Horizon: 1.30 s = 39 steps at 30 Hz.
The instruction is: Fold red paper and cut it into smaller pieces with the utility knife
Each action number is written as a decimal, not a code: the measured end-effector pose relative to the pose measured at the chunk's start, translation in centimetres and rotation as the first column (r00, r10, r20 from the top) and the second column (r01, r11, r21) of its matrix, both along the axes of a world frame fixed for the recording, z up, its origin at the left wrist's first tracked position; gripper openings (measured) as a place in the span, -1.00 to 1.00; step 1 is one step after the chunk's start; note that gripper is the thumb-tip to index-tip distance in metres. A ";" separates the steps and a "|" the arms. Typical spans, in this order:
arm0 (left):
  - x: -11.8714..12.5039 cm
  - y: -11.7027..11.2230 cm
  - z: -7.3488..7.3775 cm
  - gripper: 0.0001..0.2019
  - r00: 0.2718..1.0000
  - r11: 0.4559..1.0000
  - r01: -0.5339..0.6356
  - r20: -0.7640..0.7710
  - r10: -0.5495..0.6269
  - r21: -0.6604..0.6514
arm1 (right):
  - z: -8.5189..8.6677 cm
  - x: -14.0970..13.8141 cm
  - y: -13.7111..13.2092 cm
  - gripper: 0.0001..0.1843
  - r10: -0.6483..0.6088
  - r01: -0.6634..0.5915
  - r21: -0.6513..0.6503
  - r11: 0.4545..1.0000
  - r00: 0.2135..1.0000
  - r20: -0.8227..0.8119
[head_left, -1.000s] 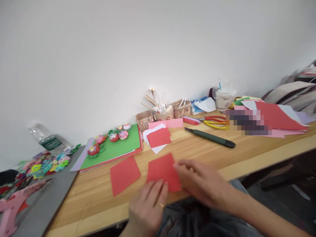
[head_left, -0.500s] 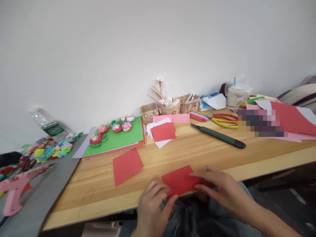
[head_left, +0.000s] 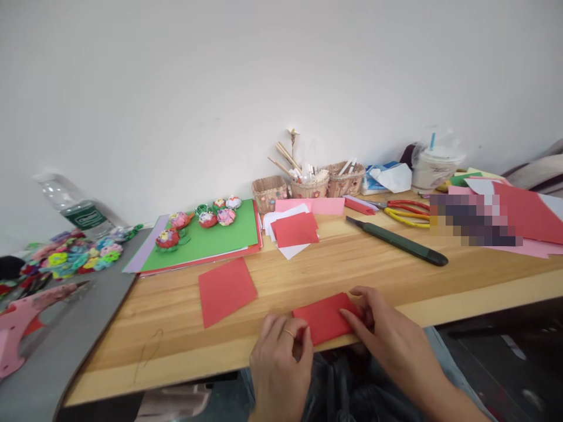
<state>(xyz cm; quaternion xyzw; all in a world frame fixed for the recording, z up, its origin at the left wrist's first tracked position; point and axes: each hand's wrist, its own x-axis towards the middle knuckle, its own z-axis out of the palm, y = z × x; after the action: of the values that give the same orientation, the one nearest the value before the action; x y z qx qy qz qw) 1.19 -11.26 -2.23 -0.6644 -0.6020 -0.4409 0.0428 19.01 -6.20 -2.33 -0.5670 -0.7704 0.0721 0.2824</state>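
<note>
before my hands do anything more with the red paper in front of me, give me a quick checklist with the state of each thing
1. Left hand on the red paper: ok, fingers at its left end.
2. Right hand on the paper: ok, thumb and fingers at its right end.
3. Paper edges lined up: cannot tell, fingers cover parts of them.
4. Separate red sheet out of the way: ok, lying flat to the left, apart from the hands.
5. Dark green tool clear of both hands: ok, it lies farther back on the table.
6. Pink glue gun switched off: cannot tell.
</note>
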 end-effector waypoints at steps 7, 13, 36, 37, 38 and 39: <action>0.0 0.1 -0.5 -0.83 1.000 0.999 -0.017 0.017 0.017 0.035 | 0.5 -0.1 0.0 -0.80 0.013 -0.018 0.042 0.999 0.994 0.106; 0.1 0.2 -0.6 -0.81 0.996 0.996 -0.071 -0.044 0.073 0.056 | 0.6 -0.1 0.0 -0.78 0.026 -0.029 0.017 0.999 0.988 0.150; 0.0 -0.2 -1.2 -0.84 0.990 0.993 -0.089 -0.102 0.097 0.076 | 0.7 -0.2 0.5 -0.66 -0.009 0.012 -0.025 1.000 0.993 0.116; 0.1 -0.2 -1.1 -0.84 0.989 0.993 -0.099 -0.104 0.106 0.070 | 0.8 -0.2 0.5 -0.65 -0.007 0.010 -0.028 1.000 0.994 0.111; 0.1 -0.2 -1.0 -0.84 0.988 0.992 -0.106 -0.109 0.114 0.074 | 0.8 -0.2 0.5 -0.65 -0.008 0.012 -0.032 0.999 0.994 0.107; 0.1 -0.2 -0.9 -0.84 0.986 0.991 -0.112 -0.115 0.120 0.078 | 0.8 -0.2 0.5 -0.64 -0.011 0.015 -0.035 0.999 0.994 0.106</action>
<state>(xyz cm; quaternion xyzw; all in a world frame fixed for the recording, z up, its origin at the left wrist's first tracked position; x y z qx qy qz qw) 1.33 -11.42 -3.15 -0.6514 -0.6198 -0.4185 0.1280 18.80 -5.69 -1.49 -0.5799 -0.7792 0.0539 0.2317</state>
